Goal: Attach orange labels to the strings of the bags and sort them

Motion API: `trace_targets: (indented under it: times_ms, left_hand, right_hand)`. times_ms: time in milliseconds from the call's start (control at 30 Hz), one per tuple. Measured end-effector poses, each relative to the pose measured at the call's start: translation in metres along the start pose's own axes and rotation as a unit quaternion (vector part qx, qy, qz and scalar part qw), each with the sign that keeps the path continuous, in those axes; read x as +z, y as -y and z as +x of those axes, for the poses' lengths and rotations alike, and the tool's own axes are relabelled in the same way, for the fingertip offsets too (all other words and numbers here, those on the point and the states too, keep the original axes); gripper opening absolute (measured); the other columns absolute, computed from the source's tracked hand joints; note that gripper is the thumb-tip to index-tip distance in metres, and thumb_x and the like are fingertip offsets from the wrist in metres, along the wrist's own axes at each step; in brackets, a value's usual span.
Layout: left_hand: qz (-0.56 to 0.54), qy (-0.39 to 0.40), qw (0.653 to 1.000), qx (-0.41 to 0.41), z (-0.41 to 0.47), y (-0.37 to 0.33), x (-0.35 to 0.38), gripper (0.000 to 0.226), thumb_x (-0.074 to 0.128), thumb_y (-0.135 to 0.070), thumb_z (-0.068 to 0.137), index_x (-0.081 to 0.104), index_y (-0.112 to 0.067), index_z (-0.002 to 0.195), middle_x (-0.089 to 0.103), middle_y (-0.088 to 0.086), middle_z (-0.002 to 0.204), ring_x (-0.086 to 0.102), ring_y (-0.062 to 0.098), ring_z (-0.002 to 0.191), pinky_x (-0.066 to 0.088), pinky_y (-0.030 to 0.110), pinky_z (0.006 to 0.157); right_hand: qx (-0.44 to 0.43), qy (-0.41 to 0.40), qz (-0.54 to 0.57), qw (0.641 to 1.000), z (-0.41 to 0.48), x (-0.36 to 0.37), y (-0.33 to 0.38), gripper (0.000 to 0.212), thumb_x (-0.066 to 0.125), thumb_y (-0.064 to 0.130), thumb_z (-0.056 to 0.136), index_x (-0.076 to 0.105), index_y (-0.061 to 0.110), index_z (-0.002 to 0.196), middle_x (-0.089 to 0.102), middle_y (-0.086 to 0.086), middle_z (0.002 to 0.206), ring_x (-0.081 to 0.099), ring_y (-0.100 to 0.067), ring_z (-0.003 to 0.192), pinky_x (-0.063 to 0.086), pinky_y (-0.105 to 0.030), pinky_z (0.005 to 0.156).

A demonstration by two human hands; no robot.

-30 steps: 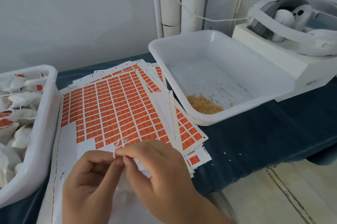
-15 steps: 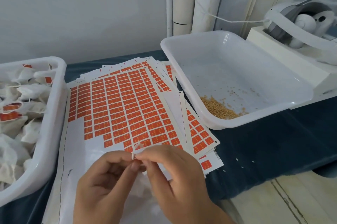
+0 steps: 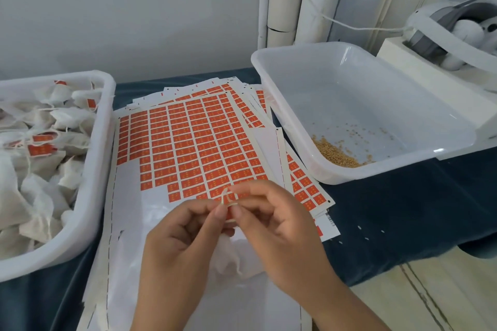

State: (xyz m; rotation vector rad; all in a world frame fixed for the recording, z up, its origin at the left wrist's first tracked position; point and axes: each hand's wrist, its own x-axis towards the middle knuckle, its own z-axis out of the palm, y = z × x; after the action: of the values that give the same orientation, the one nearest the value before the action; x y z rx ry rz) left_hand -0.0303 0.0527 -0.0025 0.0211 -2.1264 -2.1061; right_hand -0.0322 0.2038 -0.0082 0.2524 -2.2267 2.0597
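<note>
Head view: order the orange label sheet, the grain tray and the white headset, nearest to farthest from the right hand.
1. orange label sheet, lying just beneath the right hand.
2. grain tray, ahead on the right.
3. white headset, far back right, beyond the tray.

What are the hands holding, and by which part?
Left hand and right hand pinch the string near its loop, with an orange label pinched there too; the bag lies beneath.

You face a pale wall [image 3: 134,7]; white pipes [image 3: 317,7] rise far right, and beige floor [image 3: 430,303] shows near right beside your blue-clothed table [image 3: 403,209].
</note>
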Motion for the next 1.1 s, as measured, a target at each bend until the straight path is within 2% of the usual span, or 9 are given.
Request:
trace_targets:
  times_ms: [167, 267, 367, 500, 600, 700, 900, 1000, 1100]
  left_hand:
    - [0.025, 0.001, 1.0, -0.017, 0.003, 0.006, 0.002, 0.014, 0.065, -0.046, 0.084, 0.078, -0.043, 0.09, 0.08, -0.008, 0.082, 0.078, 0.013, 0.076, 0.057, 0.012, 0.067]
    - [-0.001, 0.001, 1.0, -0.029, 0.002, 0.009, 0.0, 0.021, 0.064, -0.055, 0.083, 0.075, -0.045, 0.097, 0.081, -0.006, 0.085, 0.079, 0.013, 0.081, 0.057, 0.013, 0.07]
    - [0.014, 0.046, 0.998, -0.042, 0.001, 0.011, -0.005, 0.031, 0.065, -0.063, 0.08, 0.066, -0.053, 0.108, 0.081, -0.006, 0.089, 0.078, 0.011, 0.082, 0.06, 0.018, 0.073]
    - [0.097, 0.087, 0.991, -0.039, 0.0, 0.015, -0.009, 0.033, 0.06, -0.07, 0.078, 0.071, -0.05, 0.103, 0.074, -0.007, 0.083, 0.067, 0.018, 0.073, 0.058, 0.026, 0.064]
    - [0.124, 0.097, 0.987, -0.016, 0.0, 0.012, -0.008, 0.032, 0.052, -0.071, 0.082, 0.072, -0.051, 0.097, 0.073, -0.011, 0.082, 0.065, 0.015, 0.074, 0.055, 0.022, 0.065]
    - [0.127, 0.081, 0.989, 0.005, 0.002, 0.005, -0.007, 0.03, 0.054, -0.068, 0.083, 0.073, -0.046, 0.092, 0.072, -0.017, 0.08, 0.067, 0.009, 0.075, 0.052, 0.016, 0.065]
    - [0.118, 0.069, 0.991, 0.003, 0.01, 0.002, -0.006, 0.026, 0.055, -0.056, 0.088, 0.073, -0.039, 0.096, 0.074, -0.024, 0.096, 0.067, -0.001, 0.103, 0.047, 0.005, 0.082]
    - [0.119, 0.073, 0.99, 0.0, 0.011, 0.005, -0.005, 0.022, 0.054, -0.052, 0.093, 0.072, -0.04, 0.097, 0.073, -0.025, 0.096, 0.066, -0.002, 0.103, 0.048, 0.004, 0.082]
    - [0.132, 0.078, 0.988, 0.0, 0.014, 0.009, -0.006, 0.017, 0.054, -0.037, 0.105, 0.067, -0.037, 0.093, 0.07, -0.025, 0.089, 0.066, -0.004, 0.093, 0.047, 0.004, 0.074]
  right_hand:
    - [0.028, 0.008, 0.02, 0.999, 0.003, 0.0, -0.001, 0.029, 0.066, 0.017, 0.101, 0.069, 0.041, 0.116, 0.08, 0.01, 0.105, 0.077, -0.014, 0.102, 0.063, -0.031, 0.09]
    - [0.028, -0.006, 0.031, 0.999, 0.003, -0.001, -0.001, 0.028, 0.068, 0.013, 0.1, 0.072, 0.037, 0.114, 0.079, 0.012, 0.107, 0.077, -0.013, 0.103, 0.061, -0.024, 0.086]
    - [0.027, -0.031, 0.045, 0.998, 0.003, -0.002, 0.0, 0.028, 0.068, 0.014, 0.1, 0.073, 0.04, 0.111, 0.079, 0.014, 0.108, 0.076, -0.009, 0.104, 0.06, -0.019, 0.083]
    - [0.028, -0.053, 0.049, 0.997, 0.004, -0.002, 0.0, 0.032, 0.068, 0.013, 0.1, 0.074, 0.044, 0.107, 0.079, 0.011, 0.103, 0.076, -0.011, 0.1, 0.061, -0.021, 0.081]
    - [0.026, -0.048, 0.036, 0.998, 0.004, 0.001, -0.002, 0.038, 0.068, 0.008, 0.099, 0.074, 0.045, 0.104, 0.078, 0.011, 0.099, 0.076, -0.011, 0.098, 0.06, -0.018, 0.078]
    - [0.019, -0.034, 0.037, 0.999, 0.003, 0.003, 0.001, 0.03, 0.07, 0.014, 0.096, 0.074, 0.042, 0.105, 0.078, 0.009, 0.101, 0.076, -0.015, 0.099, 0.061, -0.02, 0.08]
    - [0.017, -0.061, 0.009, 0.998, 0.003, 0.004, 0.0, 0.017, 0.069, 0.024, 0.1, 0.074, 0.035, 0.112, 0.079, 0.011, 0.105, 0.078, -0.014, 0.092, 0.061, -0.02, 0.076]
    - [0.013, -0.064, 0.011, 0.998, 0.003, 0.004, -0.001, 0.018, 0.069, 0.027, 0.099, 0.073, 0.042, 0.109, 0.079, 0.013, 0.103, 0.078, -0.013, 0.09, 0.06, -0.016, 0.073]
    - [0.009, -0.071, 0.005, 0.997, 0.004, 0.005, -0.001, 0.017, 0.068, 0.035, 0.097, 0.072, 0.045, 0.109, 0.078, 0.014, 0.104, 0.078, -0.013, 0.09, 0.06, -0.017, 0.073]
